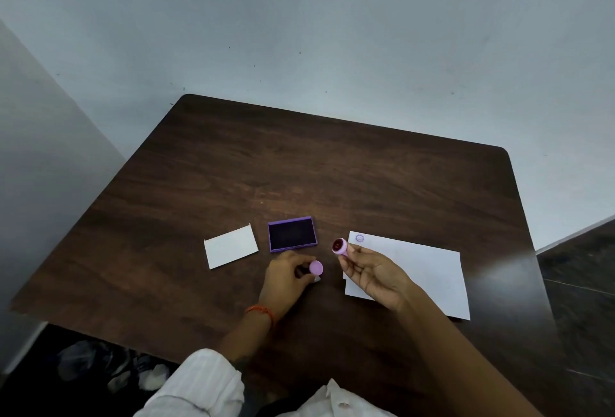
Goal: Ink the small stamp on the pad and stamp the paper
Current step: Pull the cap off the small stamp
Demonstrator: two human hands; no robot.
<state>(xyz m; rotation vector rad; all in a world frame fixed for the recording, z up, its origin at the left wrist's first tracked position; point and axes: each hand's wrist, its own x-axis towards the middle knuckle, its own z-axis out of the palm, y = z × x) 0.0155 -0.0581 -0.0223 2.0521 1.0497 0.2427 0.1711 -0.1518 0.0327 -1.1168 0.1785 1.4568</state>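
A small pink round stamp (340,246) is pinched in the fingertips of my right hand (372,275), lifted above the table with its dark red face turned up toward the ink pad. My left hand (286,278) grips a pink round cap (315,268) close to the table, just in front of the pad. The purple ink pad (292,234) lies open with its dark surface showing. White paper (429,275) lies to the right, partly under my right hand, with one round purple print (359,238) near its far left corner.
The dark wooden table (299,163) stands against a pale wall. A white rectangular lid or card (230,247) lies left of the pad. Bags or crumpled things sit on the floor at the lower left.
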